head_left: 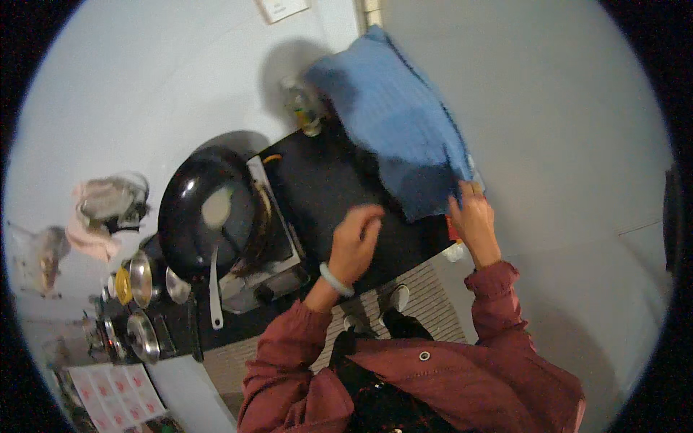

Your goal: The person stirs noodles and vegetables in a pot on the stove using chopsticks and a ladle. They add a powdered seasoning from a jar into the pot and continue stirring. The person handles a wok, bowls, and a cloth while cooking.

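Observation:
A blue cloth (400, 119) spreads over the far right end of the black countertop (319, 178), beside the grey wall. My right hand (475, 214) is at its near right edge, with the fingers closed on the fabric. The fingertips are partly hidden there. Over the countertop, short of the cloth, my left hand (354, 238) hangs with curled fingers and a gap at the thumb. Nothing shows in it, though it is slightly blurred. Something red (452, 228) peeks out below the cloth next to my right hand.
A black wok (184, 216) holding a ladle (215, 292) sits on a stove left of my left hand. Behind the cloth's left side stands a clear bottle (306, 111). Several metal pots and a lid (143, 335) crowd the counter's left end. A grey wall (541, 135) bounds the right side.

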### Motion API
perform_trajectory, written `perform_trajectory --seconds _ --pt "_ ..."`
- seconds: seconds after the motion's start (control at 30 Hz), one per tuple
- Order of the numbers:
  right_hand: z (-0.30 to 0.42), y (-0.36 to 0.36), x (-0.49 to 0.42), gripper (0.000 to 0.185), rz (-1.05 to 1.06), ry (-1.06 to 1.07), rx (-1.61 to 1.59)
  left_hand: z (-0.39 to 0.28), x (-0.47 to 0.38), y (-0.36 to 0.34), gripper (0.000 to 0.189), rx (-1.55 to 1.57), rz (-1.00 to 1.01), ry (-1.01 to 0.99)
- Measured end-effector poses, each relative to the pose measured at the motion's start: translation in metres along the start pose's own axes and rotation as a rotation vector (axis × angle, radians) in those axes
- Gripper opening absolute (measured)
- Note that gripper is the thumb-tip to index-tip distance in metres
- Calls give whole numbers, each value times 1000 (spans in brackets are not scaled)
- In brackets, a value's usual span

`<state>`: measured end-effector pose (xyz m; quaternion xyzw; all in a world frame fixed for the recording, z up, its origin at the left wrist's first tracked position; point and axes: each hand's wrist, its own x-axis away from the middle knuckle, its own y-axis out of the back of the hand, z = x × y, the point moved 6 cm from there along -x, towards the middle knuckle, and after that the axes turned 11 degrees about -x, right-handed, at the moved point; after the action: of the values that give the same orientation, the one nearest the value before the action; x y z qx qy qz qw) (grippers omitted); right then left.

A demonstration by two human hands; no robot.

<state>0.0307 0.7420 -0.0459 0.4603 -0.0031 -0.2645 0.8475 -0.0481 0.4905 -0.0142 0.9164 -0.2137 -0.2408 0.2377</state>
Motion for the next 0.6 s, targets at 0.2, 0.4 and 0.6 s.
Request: perform_trajectory --seconds 0.2,0.4,0.6 --pt "78 -70 117 34 550 299 -123 43 175 34 28 71 467 378" --pt "216 -162 288 34 1114 479 -111 68 370 127 37 89 249 571" --pt "388 -224 454 32 1386 892 -272 44 563 265 32 -9 -220 810"
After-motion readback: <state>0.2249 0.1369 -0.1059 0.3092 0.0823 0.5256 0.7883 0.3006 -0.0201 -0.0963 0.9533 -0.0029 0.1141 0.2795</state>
